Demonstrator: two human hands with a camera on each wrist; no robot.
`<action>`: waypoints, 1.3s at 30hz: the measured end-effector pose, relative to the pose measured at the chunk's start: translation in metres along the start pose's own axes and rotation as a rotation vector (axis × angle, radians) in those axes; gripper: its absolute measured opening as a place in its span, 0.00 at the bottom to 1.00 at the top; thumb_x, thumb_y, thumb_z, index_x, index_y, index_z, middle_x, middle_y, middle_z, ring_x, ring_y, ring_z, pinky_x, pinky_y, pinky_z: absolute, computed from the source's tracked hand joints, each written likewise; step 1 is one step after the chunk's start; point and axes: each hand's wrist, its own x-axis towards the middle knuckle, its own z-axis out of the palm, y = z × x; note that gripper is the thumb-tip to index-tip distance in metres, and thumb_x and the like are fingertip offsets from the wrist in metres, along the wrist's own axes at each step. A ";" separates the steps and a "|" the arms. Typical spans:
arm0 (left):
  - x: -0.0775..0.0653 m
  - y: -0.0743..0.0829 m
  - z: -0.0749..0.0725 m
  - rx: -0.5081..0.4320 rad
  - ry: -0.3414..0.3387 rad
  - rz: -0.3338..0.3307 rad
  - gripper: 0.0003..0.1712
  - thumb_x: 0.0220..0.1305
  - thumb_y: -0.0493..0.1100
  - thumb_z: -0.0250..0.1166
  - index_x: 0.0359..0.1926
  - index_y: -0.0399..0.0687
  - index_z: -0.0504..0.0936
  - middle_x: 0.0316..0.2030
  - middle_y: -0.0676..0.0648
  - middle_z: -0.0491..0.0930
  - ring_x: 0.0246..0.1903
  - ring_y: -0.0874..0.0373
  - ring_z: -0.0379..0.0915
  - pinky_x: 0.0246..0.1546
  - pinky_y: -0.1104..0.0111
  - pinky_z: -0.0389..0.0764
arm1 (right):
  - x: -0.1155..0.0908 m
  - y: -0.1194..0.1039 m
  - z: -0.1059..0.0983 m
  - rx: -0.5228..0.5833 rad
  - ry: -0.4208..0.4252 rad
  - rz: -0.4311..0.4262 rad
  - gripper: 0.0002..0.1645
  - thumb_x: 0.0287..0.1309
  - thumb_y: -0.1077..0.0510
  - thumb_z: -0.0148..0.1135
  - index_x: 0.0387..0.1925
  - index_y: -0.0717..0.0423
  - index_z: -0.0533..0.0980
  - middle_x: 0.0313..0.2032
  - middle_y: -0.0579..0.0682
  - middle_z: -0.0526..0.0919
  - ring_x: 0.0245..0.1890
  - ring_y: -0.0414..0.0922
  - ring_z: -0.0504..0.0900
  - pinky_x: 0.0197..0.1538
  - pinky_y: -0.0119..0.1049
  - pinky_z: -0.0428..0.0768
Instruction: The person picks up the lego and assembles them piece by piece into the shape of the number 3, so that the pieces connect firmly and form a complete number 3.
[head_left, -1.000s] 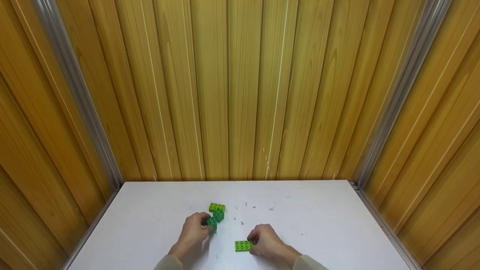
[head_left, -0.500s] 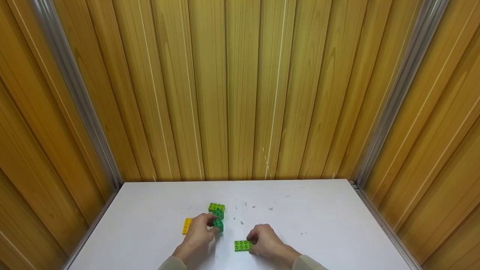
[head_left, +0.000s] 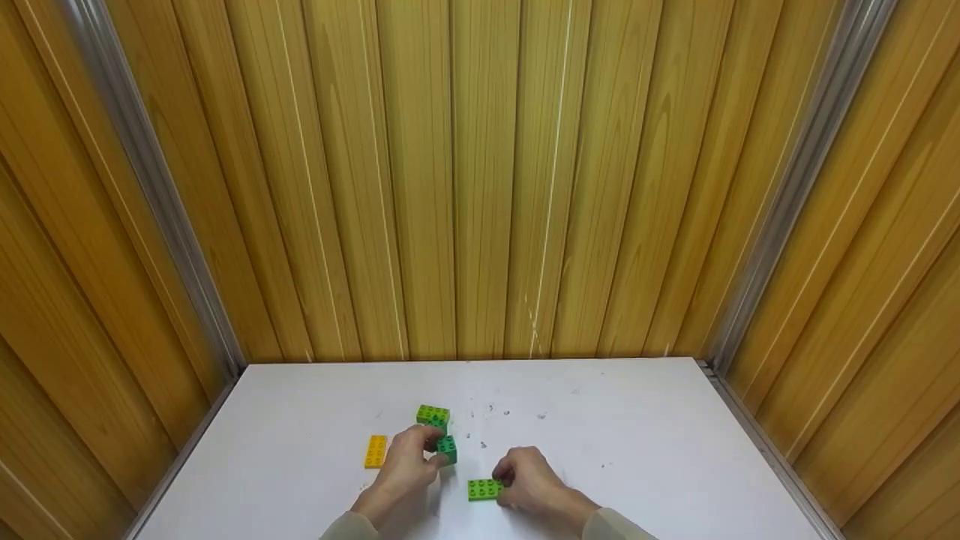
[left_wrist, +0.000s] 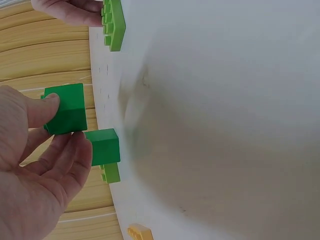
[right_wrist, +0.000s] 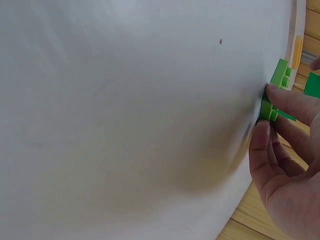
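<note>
1. Between the thumb and the fingertips of the left hand (head_left: 405, 465), a dark green block (head_left: 447, 450) is pinched; the fingers are parted only so far as the block requires.
2. On one face of this block the thumb is laid flat, as is seen from the left wrist, and its studs are turned upward.
3. Just beyond the left grip, a second dark green block (left_wrist: 105, 148) is partly covered by the fingers; whether it is touched by the held block cannot be told.
4. Farther beyond the same grip, a light green block (head_left: 433, 413) is partly hidden behind the second dark green block.
5. To the left of the left hand, a yellow plate (head_left: 376, 451) is laid flat, near the hand but apart from it.
6. By the right hand (head_left: 534, 480), the right end of a light green plate (head_left: 482, 490) is gripped, with thumb and fingers brought near together around it.
7. Leftward out of the right grip, the studded remainder of this plate is shown, well apart from the yellow plate.
8. Under both grips, a white table (head_left: 637, 435) is spread, and beyond them it is bordered by a wood-patterned wall (head_left: 480, 187).
</note>
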 end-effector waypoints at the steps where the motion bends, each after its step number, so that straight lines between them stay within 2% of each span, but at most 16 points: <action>1: 0.000 0.001 0.000 -0.001 -0.008 -0.001 0.22 0.68 0.30 0.76 0.62 0.39 0.88 0.51 0.45 0.89 0.52 0.50 0.84 0.58 0.49 0.92 | 0.000 0.000 0.000 -0.003 -0.001 -0.002 0.18 0.56 0.68 0.79 0.49 0.57 0.89 0.43 0.47 0.85 0.46 0.44 0.83 0.55 0.44 0.88; 4: 0.000 0.005 0.002 0.004 -0.023 0.013 0.21 0.68 0.31 0.76 0.61 0.40 0.88 0.50 0.46 0.89 0.51 0.52 0.84 0.58 0.49 0.91 | 0.000 0.001 -0.001 -0.001 -0.009 -0.008 0.18 0.57 0.68 0.79 0.50 0.57 0.89 0.43 0.47 0.85 0.46 0.44 0.83 0.54 0.44 0.88; 12: 0.000 0.012 0.007 -0.053 -0.093 -0.019 0.21 0.70 0.32 0.75 0.62 0.44 0.88 0.51 0.48 0.89 0.53 0.51 0.83 0.62 0.48 0.89 | 0.001 0.001 -0.002 0.004 -0.033 -0.002 0.17 0.59 0.68 0.79 0.51 0.58 0.89 0.44 0.47 0.85 0.46 0.44 0.83 0.53 0.43 0.87; 18: -0.001 0.016 0.011 -0.084 -0.121 -0.035 0.20 0.71 0.32 0.74 0.62 0.44 0.88 0.51 0.48 0.89 0.53 0.51 0.83 0.62 0.48 0.89 | 0.000 0.001 -0.002 0.011 -0.036 0.005 0.17 0.60 0.68 0.78 0.51 0.58 0.89 0.44 0.48 0.85 0.47 0.44 0.83 0.55 0.44 0.86; 26: -0.004 0.025 0.017 -0.071 -0.129 -0.045 0.21 0.70 0.31 0.75 0.62 0.45 0.88 0.54 0.47 0.88 0.56 0.50 0.83 0.65 0.44 0.88 | -0.004 -0.003 -0.006 -0.021 0.017 -0.090 0.25 0.53 0.63 0.86 0.54 0.59 0.89 0.44 0.50 0.91 0.46 0.44 0.85 0.50 0.35 0.85; 31: -0.004 0.030 0.019 -0.087 -0.150 -0.012 0.19 0.71 0.31 0.74 0.60 0.47 0.89 0.53 0.48 0.87 0.55 0.50 0.83 0.62 0.46 0.89 | -0.004 -0.007 -0.011 -0.017 0.053 -0.161 0.27 0.50 0.61 0.87 0.54 0.61 0.90 0.48 0.55 0.95 0.47 0.48 0.90 0.54 0.40 0.89; 39: -0.002 0.035 0.026 -0.078 -0.173 0.026 0.18 0.71 0.31 0.75 0.59 0.48 0.89 0.52 0.50 0.88 0.54 0.53 0.84 0.62 0.48 0.90 | -0.005 -0.007 -0.019 0.059 0.042 -0.208 0.29 0.53 0.62 0.87 0.58 0.59 0.89 0.54 0.58 0.93 0.52 0.55 0.92 0.59 0.52 0.93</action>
